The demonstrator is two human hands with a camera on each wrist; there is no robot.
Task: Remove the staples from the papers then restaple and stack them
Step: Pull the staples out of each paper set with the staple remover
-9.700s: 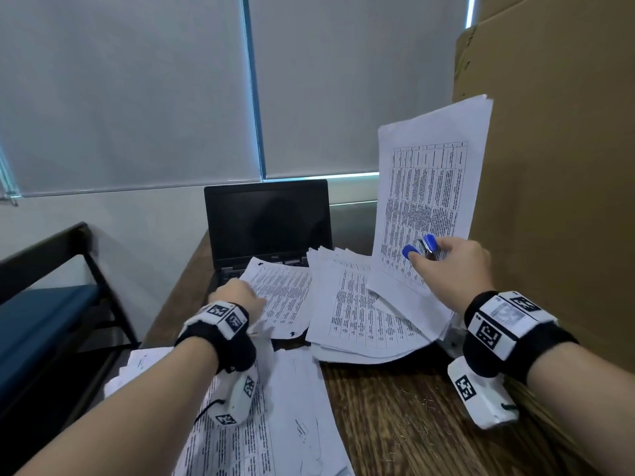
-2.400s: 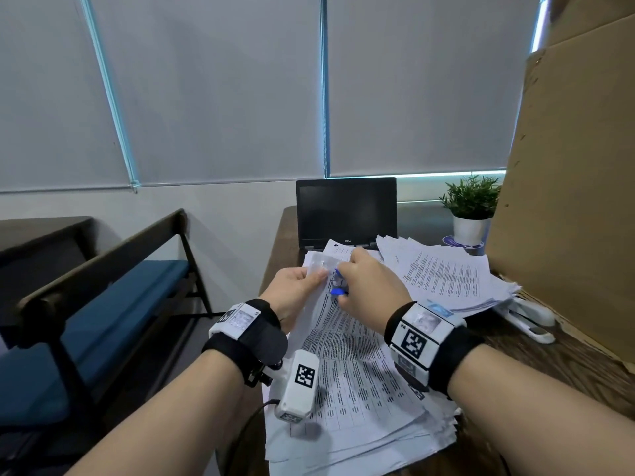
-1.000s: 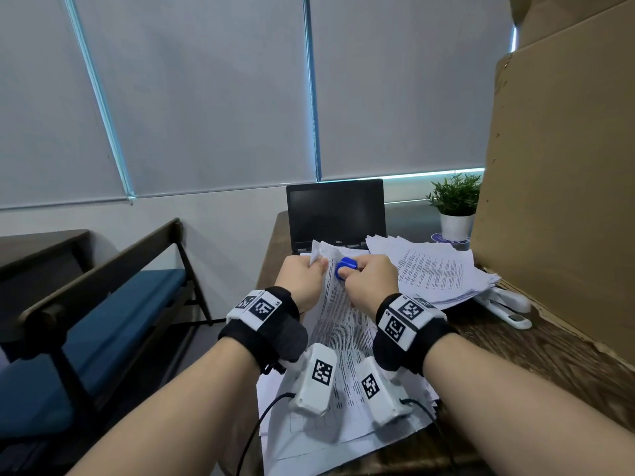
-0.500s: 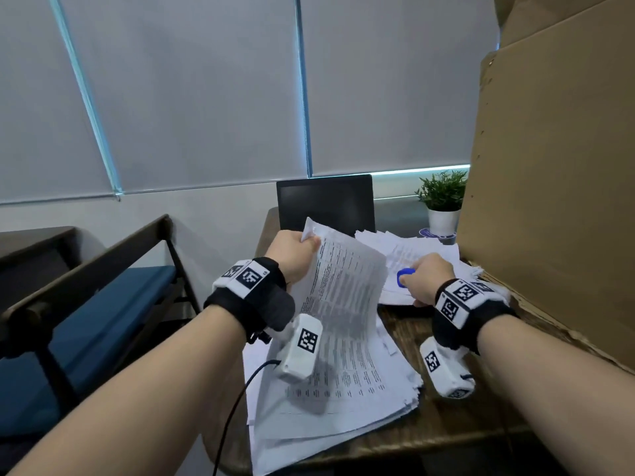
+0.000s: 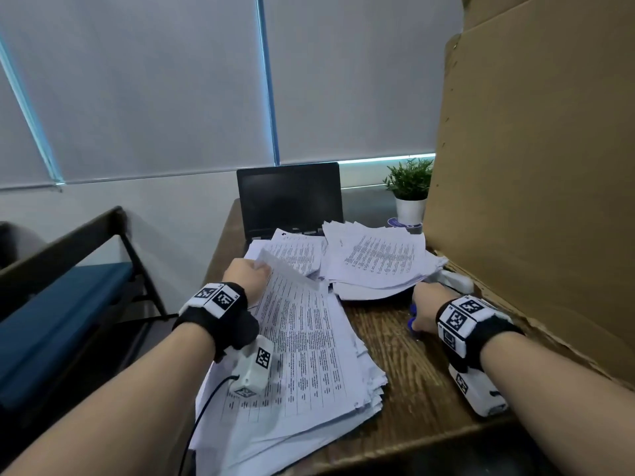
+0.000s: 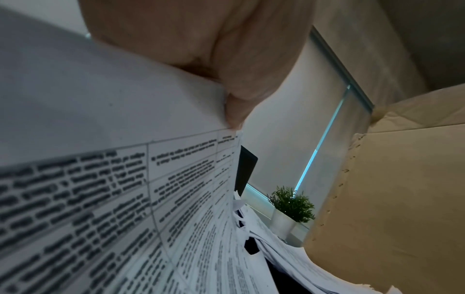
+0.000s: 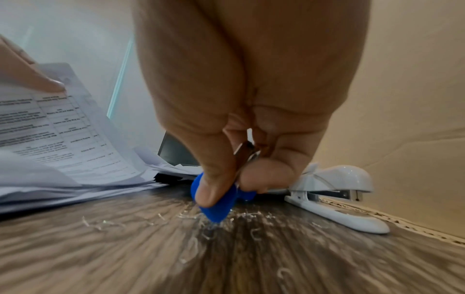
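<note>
Two paper stacks lie on the table (image 5: 409,359): the left hand (image 5: 245,274) pinches a sheet (image 5: 302,324) off the near one, while the right hand (image 5: 426,305) grips one blue staple remover (image 7: 216,201), fingers (image 7: 214,191) curled, above scattered loose staples (image 7: 251,226) only the right wrist view shows, a white stapler (image 7: 334,199) just beside.

desk (image 7: 100,248) grained wood | stapler (image 7: 334,191) glossy white plastic | papers (image 5: 309,355) matt | box (image 5: 536,187) rough cardboard

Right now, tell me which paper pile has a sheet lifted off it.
The near pile at the desk's front edge: the left hand pinches its top sheet's corner up. The two far piles, by the laptop, lie untouched.
</note>
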